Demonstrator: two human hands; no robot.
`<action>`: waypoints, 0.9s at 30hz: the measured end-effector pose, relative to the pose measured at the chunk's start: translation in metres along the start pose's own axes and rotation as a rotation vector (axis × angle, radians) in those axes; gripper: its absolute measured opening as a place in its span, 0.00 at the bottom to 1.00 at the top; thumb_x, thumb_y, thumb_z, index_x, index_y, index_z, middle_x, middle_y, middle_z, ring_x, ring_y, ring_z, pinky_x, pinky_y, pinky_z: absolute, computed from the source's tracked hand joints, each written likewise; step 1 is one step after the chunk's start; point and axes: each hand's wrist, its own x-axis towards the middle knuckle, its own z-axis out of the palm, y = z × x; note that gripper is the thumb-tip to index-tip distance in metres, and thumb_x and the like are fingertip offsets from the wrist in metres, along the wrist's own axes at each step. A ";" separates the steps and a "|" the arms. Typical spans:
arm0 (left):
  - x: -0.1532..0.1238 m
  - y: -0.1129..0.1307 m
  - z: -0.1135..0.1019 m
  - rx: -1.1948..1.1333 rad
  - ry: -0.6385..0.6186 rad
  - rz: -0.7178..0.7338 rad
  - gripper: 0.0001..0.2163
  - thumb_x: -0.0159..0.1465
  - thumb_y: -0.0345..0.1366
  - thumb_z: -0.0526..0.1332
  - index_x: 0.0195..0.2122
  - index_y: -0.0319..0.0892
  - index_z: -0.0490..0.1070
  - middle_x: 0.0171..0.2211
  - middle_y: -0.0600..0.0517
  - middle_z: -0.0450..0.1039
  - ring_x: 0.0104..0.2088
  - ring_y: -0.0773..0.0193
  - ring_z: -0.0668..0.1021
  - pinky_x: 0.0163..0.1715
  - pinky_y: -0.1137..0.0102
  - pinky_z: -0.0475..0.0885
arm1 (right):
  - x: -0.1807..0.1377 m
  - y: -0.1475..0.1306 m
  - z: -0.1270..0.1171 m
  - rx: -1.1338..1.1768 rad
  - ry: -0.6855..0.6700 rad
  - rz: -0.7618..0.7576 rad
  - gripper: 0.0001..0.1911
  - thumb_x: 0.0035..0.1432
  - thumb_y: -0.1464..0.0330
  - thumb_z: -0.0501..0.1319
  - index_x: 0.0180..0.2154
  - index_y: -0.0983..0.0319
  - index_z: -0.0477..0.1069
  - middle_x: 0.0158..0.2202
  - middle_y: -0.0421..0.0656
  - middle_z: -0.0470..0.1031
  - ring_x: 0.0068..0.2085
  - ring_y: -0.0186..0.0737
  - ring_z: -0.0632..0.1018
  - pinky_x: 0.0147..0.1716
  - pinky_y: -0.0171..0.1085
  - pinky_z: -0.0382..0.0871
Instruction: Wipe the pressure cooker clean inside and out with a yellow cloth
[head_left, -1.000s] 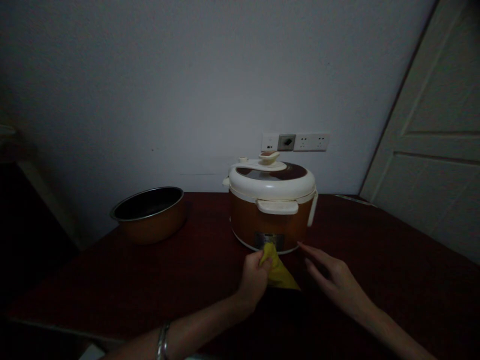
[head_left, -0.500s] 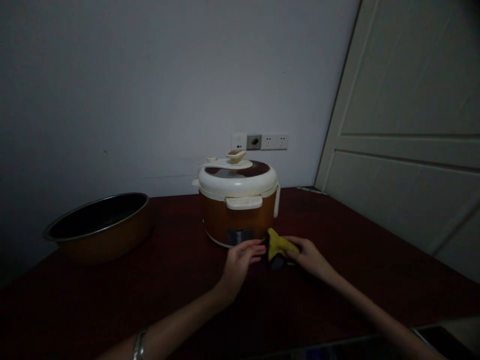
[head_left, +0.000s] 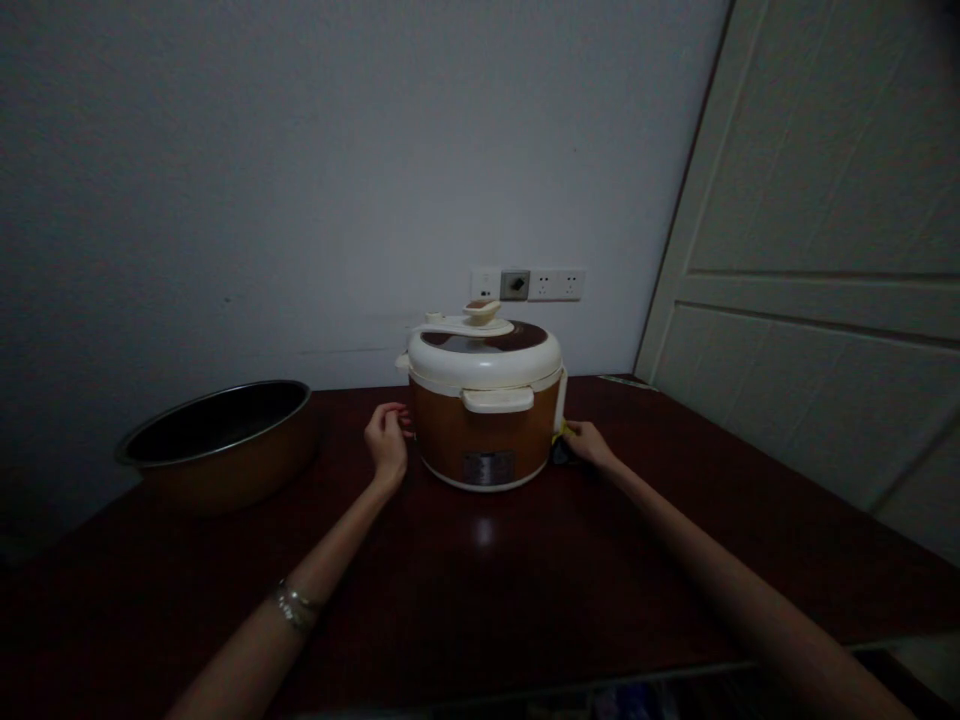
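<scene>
A rice cooker [head_left: 484,430] with a brown body and a white lid stands upright on the dark red table. My left hand [head_left: 387,440] is at its left side, fingers apart and slightly bent, the tips at or close to the wall; whether they touch, I cannot tell. On the other side, my right hand [head_left: 589,443] grips a yellow and dark cloth [head_left: 562,450] beside the cooker's lower right wall. Most of the cloth is hidden behind the fingers and the cooker.
A wide brown pot with a dark inside [head_left: 225,470] sits on the left of the table [head_left: 480,590]. Wall sockets [head_left: 555,285] are behind the cooker. A pale panelled door [head_left: 810,300] rises on the right. Some dim items lie below the front edge.
My right hand has carried the cloth from in front of the cooker to its right side. My left hand has moved left and away from me, to the cooker's left side.
</scene>
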 end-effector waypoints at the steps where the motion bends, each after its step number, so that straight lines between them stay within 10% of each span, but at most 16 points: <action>1: 0.005 -0.007 -0.002 0.026 0.012 -0.024 0.07 0.54 0.35 0.54 0.31 0.40 0.69 0.27 0.51 0.73 0.26 0.65 0.75 0.21 0.75 0.68 | -0.002 0.000 0.004 0.005 0.008 0.015 0.16 0.55 0.71 0.53 0.40 0.68 0.77 0.33 0.45 0.80 0.37 0.44 0.80 0.29 0.31 0.68; 7: 0.011 -0.035 -0.003 0.178 -0.015 -0.041 0.11 0.52 0.25 0.52 0.35 0.41 0.67 0.35 0.48 0.78 0.39 0.61 0.79 0.42 0.67 0.71 | -0.040 -0.009 0.017 -0.018 0.010 0.001 0.15 0.57 0.73 0.50 0.34 0.68 0.76 0.32 0.47 0.79 0.34 0.42 0.78 0.28 0.31 0.66; 27: 0.001 -0.034 0.001 0.079 0.037 -0.073 0.11 0.46 0.23 0.55 0.30 0.42 0.68 0.31 0.51 0.75 0.38 0.60 0.78 0.42 0.66 0.69 | -0.167 -0.113 0.033 -0.237 -0.350 -0.324 0.24 0.54 0.76 0.53 0.53 0.75 0.64 0.51 0.59 0.64 0.52 0.50 0.69 0.54 0.42 0.62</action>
